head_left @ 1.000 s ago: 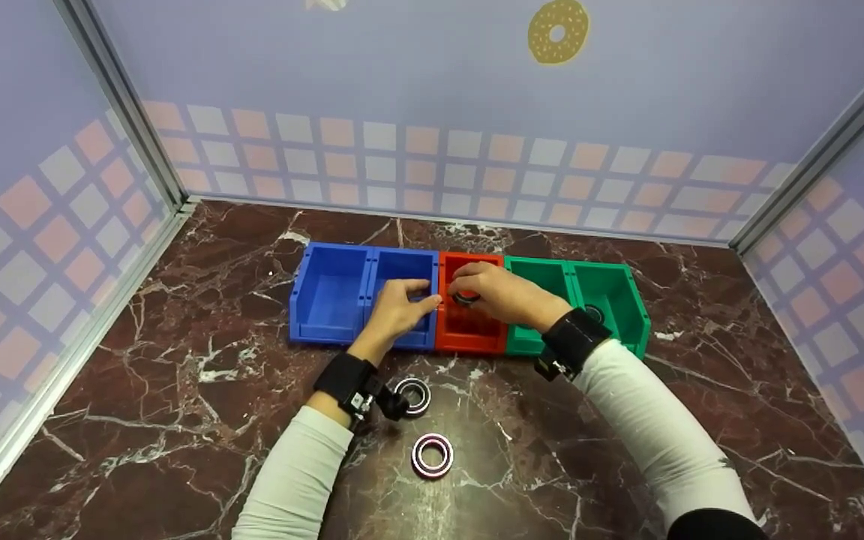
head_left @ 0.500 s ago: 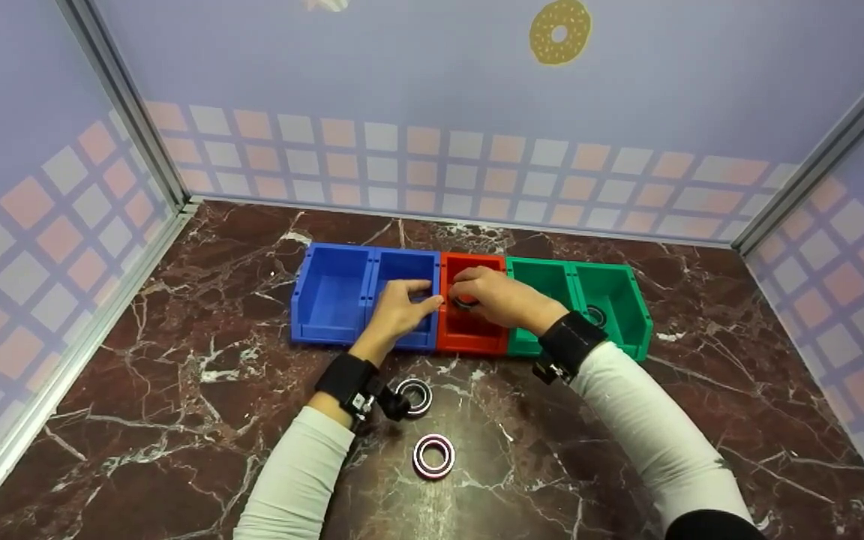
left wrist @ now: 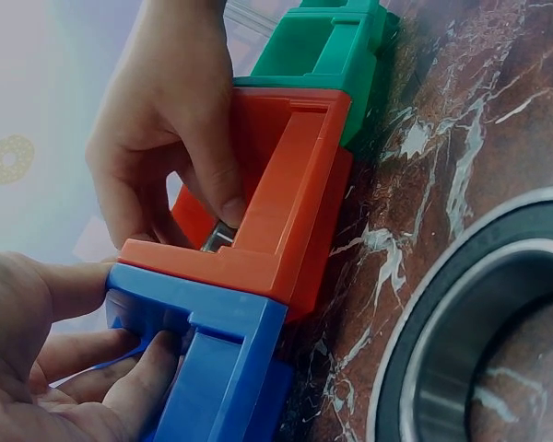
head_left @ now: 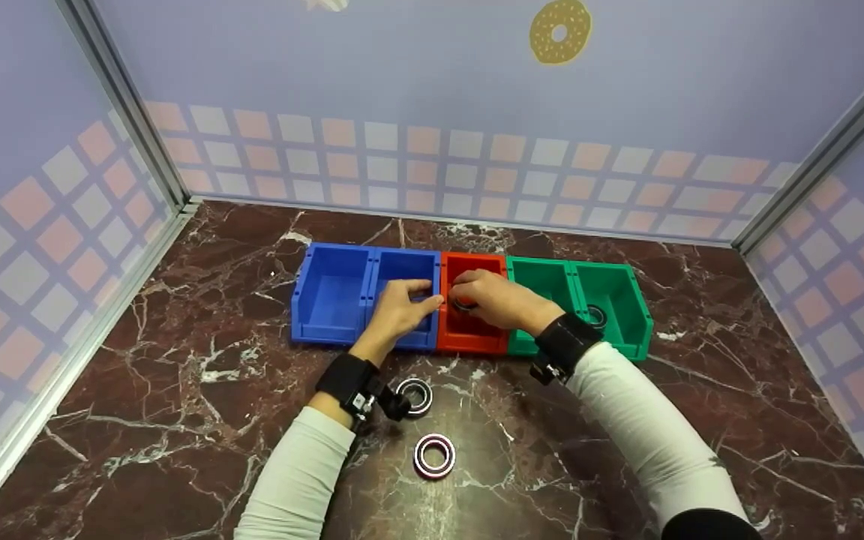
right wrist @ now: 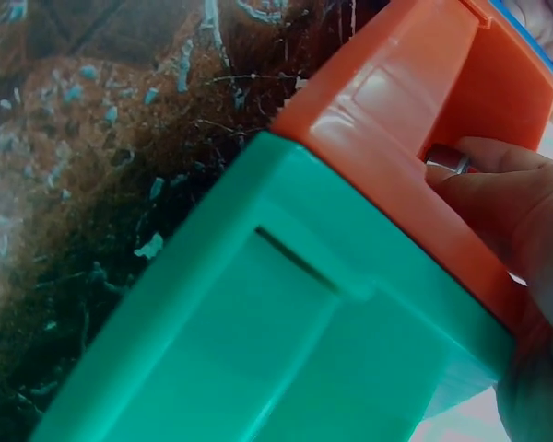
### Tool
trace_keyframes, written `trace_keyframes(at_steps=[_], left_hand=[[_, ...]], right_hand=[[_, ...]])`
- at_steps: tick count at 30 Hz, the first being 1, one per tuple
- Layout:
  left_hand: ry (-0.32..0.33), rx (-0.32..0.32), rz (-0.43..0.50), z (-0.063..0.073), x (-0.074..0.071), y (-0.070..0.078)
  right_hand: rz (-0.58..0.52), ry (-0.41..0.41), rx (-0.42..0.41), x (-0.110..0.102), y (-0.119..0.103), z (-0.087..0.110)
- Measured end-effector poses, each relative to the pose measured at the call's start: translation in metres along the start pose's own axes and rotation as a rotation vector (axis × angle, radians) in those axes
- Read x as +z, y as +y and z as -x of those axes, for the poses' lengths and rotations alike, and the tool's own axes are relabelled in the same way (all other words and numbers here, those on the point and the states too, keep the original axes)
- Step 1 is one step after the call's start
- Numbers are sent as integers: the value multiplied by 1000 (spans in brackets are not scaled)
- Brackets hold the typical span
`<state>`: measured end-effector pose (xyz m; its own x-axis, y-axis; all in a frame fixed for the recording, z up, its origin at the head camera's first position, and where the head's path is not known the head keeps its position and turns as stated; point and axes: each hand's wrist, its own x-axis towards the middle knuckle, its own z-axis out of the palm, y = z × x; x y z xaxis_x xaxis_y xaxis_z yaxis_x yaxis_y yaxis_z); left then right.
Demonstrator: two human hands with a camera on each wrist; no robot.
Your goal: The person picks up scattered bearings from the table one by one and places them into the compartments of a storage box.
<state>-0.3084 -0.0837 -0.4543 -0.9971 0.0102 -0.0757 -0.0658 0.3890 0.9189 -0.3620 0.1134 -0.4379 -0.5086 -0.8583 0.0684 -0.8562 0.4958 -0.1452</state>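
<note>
My right hand (head_left: 499, 296) reaches into the red bin (head_left: 473, 341) and pinches a ball bearing (head_left: 464, 304) between thumb and fingers. In the right wrist view only the steel rim of that bearing (right wrist: 449, 158) shows. My left hand (head_left: 398, 311) is at the blue bin (head_left: 411, 259) beside the red one. In the left wrist view, one left finger (left wrist: 74, 285) touches the corner where the blue and red bins meet. The other left fingers are loosely bent inside the blue bin, with nothing visible between them.
Another blue bin (head_left: 331, 330) stands at the row's left end. Two green bins stand at the right; the far one (head_left: 631, 300) has a bearing (head_left: 595, 315) in it. Two bearings lie on the marble-patterned table: one dark-faced (head_left: 417, 409), one with a reddish ring (head_left: 434, 456).
The right hand, with the bearing, has sunk very slightly in the red bin. My left hand and the loose bearings stay where they were.
</note>
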Motion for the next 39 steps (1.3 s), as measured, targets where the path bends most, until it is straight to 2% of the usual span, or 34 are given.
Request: trace_keyframes(at_steps=[6, 13, 20, 31, 39], left_hand=[[4, 17, -12, 0, 0, 0], [3, -11, -16, 0, 0, 1], [9, 32, -35, 1, 0, 0], [16, 22, -13, 0, 0, -1], [16, 24, -18, 0, 1, -1]], right_hand=[[41, -23, 13, 2, -2, -2], [72, -68, 54, 6, -4, -3], [103, -54, 30, 9, -4, -3], [117, -41, 11, 10, -6, -3], [117, -52, 31, 13, -7, -4]])
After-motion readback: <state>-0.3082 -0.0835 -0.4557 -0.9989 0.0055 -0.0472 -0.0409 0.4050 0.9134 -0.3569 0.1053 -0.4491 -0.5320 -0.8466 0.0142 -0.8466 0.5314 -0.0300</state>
